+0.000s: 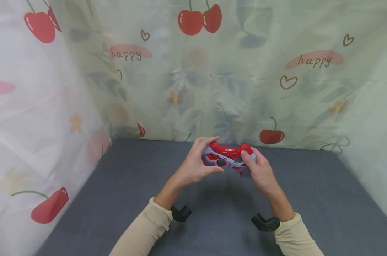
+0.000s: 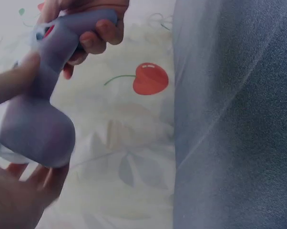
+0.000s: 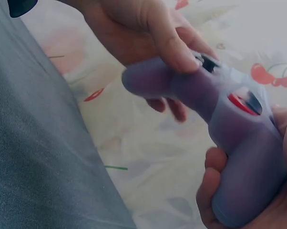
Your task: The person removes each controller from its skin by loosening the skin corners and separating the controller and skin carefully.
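Observation:
A red Sony game controller [image 1: 230,151] is held up above the table, partly covered by a translucent pale purple silicone sleeve [image 3: 251,167]. Along its far edge the red shell shows bare in the head view. My left hand [image 1: 195,161] holds the controller's left side, fingers at the far edge and thumb at the near side. On the other side my right hand [image 1: 262,174] grips the right handle, its thumb on the front face. In the left wrist view the sleeve [image 2: 38,129] wraps the handles, and the buttons are mostly hidden.
A dark grey cloth-covered table [image 1: 212,220] lies under both hands. Behind it hangs a pale curtain [image 1: 231,89] with cherries and "happy" printed on it; similar sheets stand at the left and right. Each wrist wears a black mount [image 1: 266,223].

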{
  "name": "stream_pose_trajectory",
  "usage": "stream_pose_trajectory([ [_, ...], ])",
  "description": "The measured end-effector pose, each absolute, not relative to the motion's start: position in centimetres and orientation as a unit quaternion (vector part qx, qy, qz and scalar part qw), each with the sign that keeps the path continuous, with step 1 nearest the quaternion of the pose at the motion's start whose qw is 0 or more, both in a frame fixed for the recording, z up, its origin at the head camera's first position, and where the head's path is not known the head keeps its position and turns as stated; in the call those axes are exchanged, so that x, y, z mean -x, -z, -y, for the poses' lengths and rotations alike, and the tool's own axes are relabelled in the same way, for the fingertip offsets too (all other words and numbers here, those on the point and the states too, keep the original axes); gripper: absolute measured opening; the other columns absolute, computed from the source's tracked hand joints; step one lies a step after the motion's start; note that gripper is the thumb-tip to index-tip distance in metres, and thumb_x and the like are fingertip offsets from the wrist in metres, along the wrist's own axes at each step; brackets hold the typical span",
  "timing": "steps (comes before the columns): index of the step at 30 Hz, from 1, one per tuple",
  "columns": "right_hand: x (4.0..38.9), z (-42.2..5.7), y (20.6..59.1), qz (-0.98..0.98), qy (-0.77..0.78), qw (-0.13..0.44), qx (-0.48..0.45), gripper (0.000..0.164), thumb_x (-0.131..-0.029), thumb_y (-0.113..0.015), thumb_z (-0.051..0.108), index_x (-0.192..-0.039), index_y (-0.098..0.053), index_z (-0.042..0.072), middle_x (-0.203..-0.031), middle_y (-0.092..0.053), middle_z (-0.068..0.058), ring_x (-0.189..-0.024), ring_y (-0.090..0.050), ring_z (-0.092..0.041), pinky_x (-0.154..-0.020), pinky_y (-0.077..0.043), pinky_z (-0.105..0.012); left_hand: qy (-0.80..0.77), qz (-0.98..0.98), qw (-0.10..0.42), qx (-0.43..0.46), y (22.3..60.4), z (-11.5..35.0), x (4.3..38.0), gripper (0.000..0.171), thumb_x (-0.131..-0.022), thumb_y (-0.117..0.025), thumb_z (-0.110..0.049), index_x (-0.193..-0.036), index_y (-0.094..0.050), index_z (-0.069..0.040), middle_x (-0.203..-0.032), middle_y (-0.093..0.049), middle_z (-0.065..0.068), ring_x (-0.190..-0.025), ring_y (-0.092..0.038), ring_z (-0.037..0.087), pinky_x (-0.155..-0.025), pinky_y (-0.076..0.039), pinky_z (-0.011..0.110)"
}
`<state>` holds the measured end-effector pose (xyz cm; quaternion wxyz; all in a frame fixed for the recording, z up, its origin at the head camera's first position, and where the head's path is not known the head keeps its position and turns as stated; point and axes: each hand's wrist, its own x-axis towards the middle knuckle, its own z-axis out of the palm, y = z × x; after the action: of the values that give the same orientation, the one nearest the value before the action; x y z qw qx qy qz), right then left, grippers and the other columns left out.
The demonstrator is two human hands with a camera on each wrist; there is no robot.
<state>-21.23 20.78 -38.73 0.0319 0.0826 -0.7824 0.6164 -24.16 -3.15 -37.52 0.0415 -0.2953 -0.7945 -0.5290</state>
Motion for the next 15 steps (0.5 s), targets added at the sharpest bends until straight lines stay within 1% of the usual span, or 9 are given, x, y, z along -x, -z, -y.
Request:
stream_pose_trajectory([
  [3, 21.3, -20.6, 38.5, 0.79, -0.608, 0.046, -0.067, 0.052, -0.105, -0.054, 0.043, -0.144, -0.042, 0.011, -0.122, -0.059, -0.01, -0.097, -0.062, -0.021, -0.077, -0.059, -0.03, 0.486, 0.815, 0.101, 0.299, 37.4, 3.0, 24.0, 0.077, -0.078, -0.09, -0.022, -0.144, -0.052, -0.031, -0.154, -0.034, -0.002, -0.142, -0.032, 0.018, -0.105, -0.048, 0.045],
  [5, 21.3, -20.4, 38.5, 0.796, -0.601, 0.053, -0.058, 0.055, -0.104, -0.054, 0.045, -0.146, -0.041, 0.012, -0.127, -0.058, -0.013, -0.101, -0.06, -0.022, -0.077, -0.059, -0.029, 0.463, 0.822, 0.135, 0.304, 37.3, 2.8, 23.8, 0.071, -0.078, -0.09, -0.024, -0.14, -0.057, -0.029, -0.153, -0.034, -0.002, -0.143, -0.027, 0.02, -0.104, -0.049, 0.045],
  [6, 21.3, -20.4, 38.5, 0.798, -0.598, 0.056, -0.055, 0.056, -0.104, -0.055, 0.045, -0.147, -0.041, 0.012, -0.128, -0.057, -0.014, -0.103, -0.059, -0.023, -0.077, -0.059, -0.029, 0.451, 0.824, 0.151, 0.307, 37.2, 2.8, 23.8, 0.066, -0.078, -0.09, -0.026, -0.137, -0.06, -0.027, -0.15, -0.036, -0.002, -0.141, -0.027, 0.021, -0.104, -0.047, 0.045],
  [11, 21.3, -20.2, 38.4, 0.81, -0.581, 0.066, -0.047, 0.063, -0.102, -0.056, 0.048, -0.151, -0.037, 0.013, -0.131, -0.057, -0.015, -0.106, -0.057, -0.027, -0.077, -0.058, -0.027, 0.398, 0.827, 0.212, 0.335, 36.7, 2.5, 23.5, 0.045, -0.076, -0.091, -0.032, -0.116, -0.072, -0.022, -0.126, -0.052, -0.001, -0.122, -0.036, 0.022, -0.1, -0.039, 0.043],
  [12, 21.2, -20.2, 38.4, 0.812, -0.578, 0.067, -0.045, 0.064, -0.102, -0.056, 0.048, -0.152, -0.037, 0.013, -0.132, -0.057, -0.015, -0.106, -0.057, -0.027, -0.077, -0.058, -0.027, 0.386, 0.829, 0.22, 0.34, 36.6, 2.4, 23.5, 0.041, -0.076, -0.091, -0.032, -0.113, -0.073, -0.022, -0.121, -0.054, -0.001, -0.118, -0.038, 0.021, -0.097, -0.036, 0.043],
  [15, 21.2, -20.2, 38.5, 0.813, -0.577, 0.066, -0.041, 0.065, -0.102, -0.056, 0.048, -0.153, -0.036, 0.013, -0.132, -0.057, -0.015, -0.107, -0.056, -0.027, -0.077, -0.058, -0.027, 0.361, 0.833, 0.232, 0.348, 36.4, 2.2, 23.5, 0.033, -0.077, -0.09, -0.032, -0.105, -0.075, -0.022, -0.11, -0.06, -0.004, -0.106, -0.041, 0.018, -0.091, -0.034, 0.041],
])
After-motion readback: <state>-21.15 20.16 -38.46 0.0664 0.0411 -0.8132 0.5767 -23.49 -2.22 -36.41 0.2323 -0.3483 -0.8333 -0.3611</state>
